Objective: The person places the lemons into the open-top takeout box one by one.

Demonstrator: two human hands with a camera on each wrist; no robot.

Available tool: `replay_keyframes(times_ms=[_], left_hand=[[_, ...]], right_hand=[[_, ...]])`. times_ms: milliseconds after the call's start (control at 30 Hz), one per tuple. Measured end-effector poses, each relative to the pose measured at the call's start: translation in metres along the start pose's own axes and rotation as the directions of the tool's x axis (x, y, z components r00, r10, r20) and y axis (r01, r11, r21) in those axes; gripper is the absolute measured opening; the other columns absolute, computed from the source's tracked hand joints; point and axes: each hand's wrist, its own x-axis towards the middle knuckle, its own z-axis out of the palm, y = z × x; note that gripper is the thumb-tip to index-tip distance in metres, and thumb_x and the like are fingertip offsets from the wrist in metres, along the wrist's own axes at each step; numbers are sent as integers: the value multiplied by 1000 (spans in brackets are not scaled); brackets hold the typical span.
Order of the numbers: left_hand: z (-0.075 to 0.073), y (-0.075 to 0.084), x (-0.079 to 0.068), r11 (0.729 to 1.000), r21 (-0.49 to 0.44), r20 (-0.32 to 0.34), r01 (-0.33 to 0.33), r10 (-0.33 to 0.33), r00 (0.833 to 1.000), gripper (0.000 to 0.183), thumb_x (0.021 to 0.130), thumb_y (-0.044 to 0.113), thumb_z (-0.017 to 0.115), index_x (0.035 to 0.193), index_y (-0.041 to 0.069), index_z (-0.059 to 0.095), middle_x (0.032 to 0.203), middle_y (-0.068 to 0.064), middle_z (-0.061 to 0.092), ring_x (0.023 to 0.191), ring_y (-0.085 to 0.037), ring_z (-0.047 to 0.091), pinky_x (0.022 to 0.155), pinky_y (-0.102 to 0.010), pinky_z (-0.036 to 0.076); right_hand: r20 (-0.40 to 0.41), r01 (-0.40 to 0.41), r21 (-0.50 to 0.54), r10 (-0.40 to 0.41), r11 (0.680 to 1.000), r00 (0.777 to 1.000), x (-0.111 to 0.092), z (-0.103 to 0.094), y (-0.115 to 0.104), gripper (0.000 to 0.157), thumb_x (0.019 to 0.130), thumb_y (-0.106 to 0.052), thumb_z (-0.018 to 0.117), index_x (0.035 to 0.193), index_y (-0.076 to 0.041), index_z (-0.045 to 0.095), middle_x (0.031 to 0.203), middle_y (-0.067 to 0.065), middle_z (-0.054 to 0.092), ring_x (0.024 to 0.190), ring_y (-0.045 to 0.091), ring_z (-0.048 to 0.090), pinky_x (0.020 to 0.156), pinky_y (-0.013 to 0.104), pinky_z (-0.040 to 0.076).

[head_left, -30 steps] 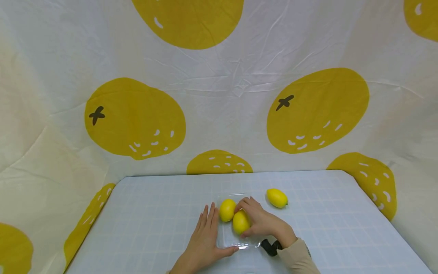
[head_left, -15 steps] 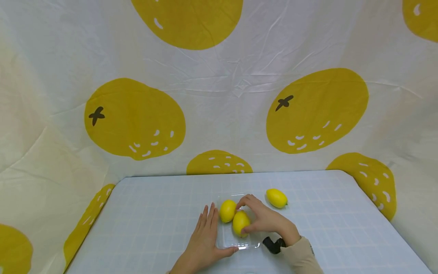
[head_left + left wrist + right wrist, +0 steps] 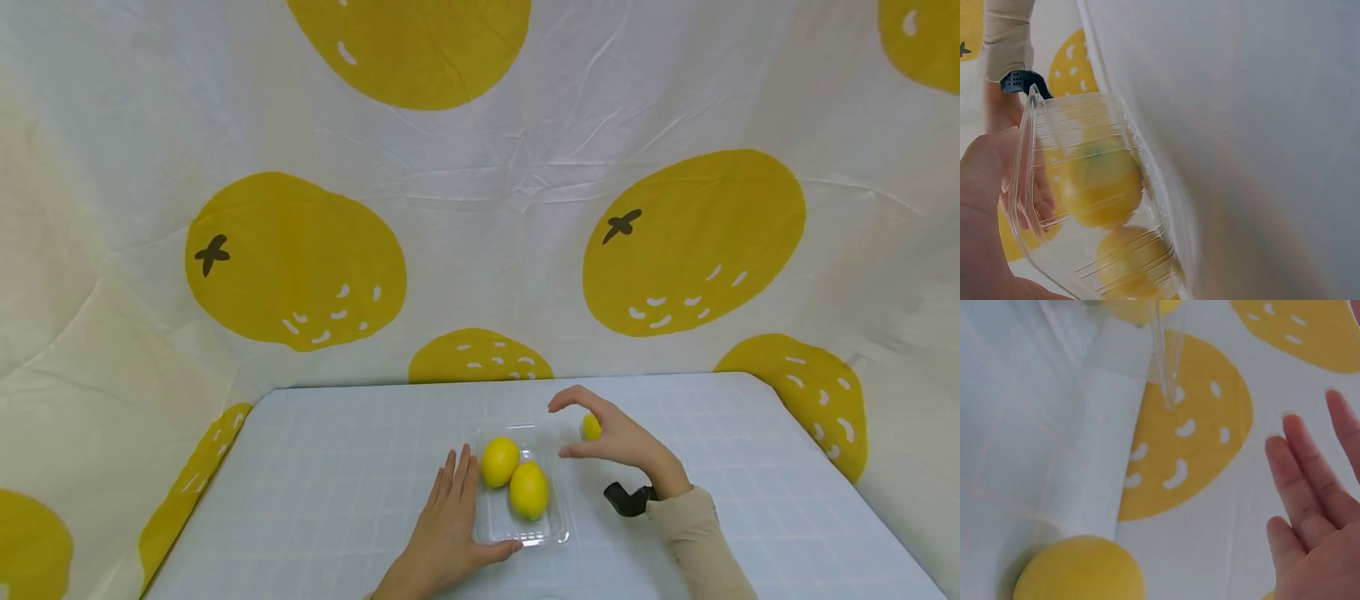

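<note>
Two yellow lemons, a farther one [image 3: 500, 462] and a nearer one [image 3: 529, 492], lie close together in a clear plastic container [image 3: 498, 518]. My left hand [image 3: 444, 527] rests along the container's left side with straight fingers, its thumb at the near edge. The left wrist view shows a lemon [image 3: 1100, 190] through the ribbed clear wall. My right hand [image 3: 618, 437] is raised beyond the container's right side, holding nothing, thumb and fingers spread in a C. It partly hides a third lemon [image 3: 592, 427] on the table; a lemon [image 3: 1082, 572] also appears low in the right wrist view.
A pale checked cloth covers the table [image 3: 337, 483]. A white curtain [image 3: 487, 250] printed with big yellow fruit hangs behind it. A black band-like device [image 3: 628, 499] is at my right wrist, beside the beige sleeve [image 3: 693, 533].
My right hand has let go of the nearer lemon in the container and moved right and away, toward the third lemon. My left hand has stayed in place.
</note>
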Motion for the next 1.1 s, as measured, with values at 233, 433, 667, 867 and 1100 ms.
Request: replay_keyframes(times_ms=[233, 433, 667, 867, 1100], left_hand=[[0, 1, -1, 1000, -7, -10, -10, 10, 1000, 122, 66, 83, 52, 148, 1, 17, 157, -15, 7, 143, -34, 4, 113, -54, 14], [0, 0, -1, 1000, -2, -6, -15, 15, 1000, 121, 66, 83, 52, 149, 1, 16, 157, -14, 5, 143, -33, 4, 113, -53, 13], [0, 0, 0, 1000, 3, -3, -14, 14, 1000, 122, 66, 84, 51, 149, 2, 15, 157, -14, 5, 143, -33, 4, 113, -53, 13], [0, -1, 1, 1000, -9, 20, 5, -5, 1000, 122, 66, 83, 53, 150, 4, 14, 157, -12, 4, 143, -32, 2, 114, -52, 12], [1, -1, 1, 1000, -10, 18, 11, -11, 1000, 122, 65, 83, 53, 150, 4, 14, 157, -12, 4, 144, -31, 1, 114, -53, 11]], right_hand=[[-94, 64, 145, -51, 987, 994, -12, -16, 23, 50, 79, -10, 75, 125, -14, 55, 129, 10, 54, 123, 22, 45, 108, 23, 29], [-154, 97, 270, -56, 958, 986, -26, -22, 44, 52, 80, 4, 70, 128, -4, 52, 132, 13, 52, 125, 26, 42, 109, 18, 25], [-192, 110, 350, -44, 930, 980, -40, -18, 67, 52, 81, 6, 68, 129, 3, 50, 136, 27, 44, 131, 30, 36, 111, 19, 23], [-171, 50, 376, 16, 925, 985, -49, -9, 86, 56, 83, 3, 67, 134, 4, 44, 140, 27, 39, 134, 24, 34, 109, 16, 23], [-131, -4, 386, 60, 922, 990, -52, -4, 91, 60, 85, -1, 65, 139, 2, 40, 144, 21, 37, 135, 23, 32, 107, 13, 25]])
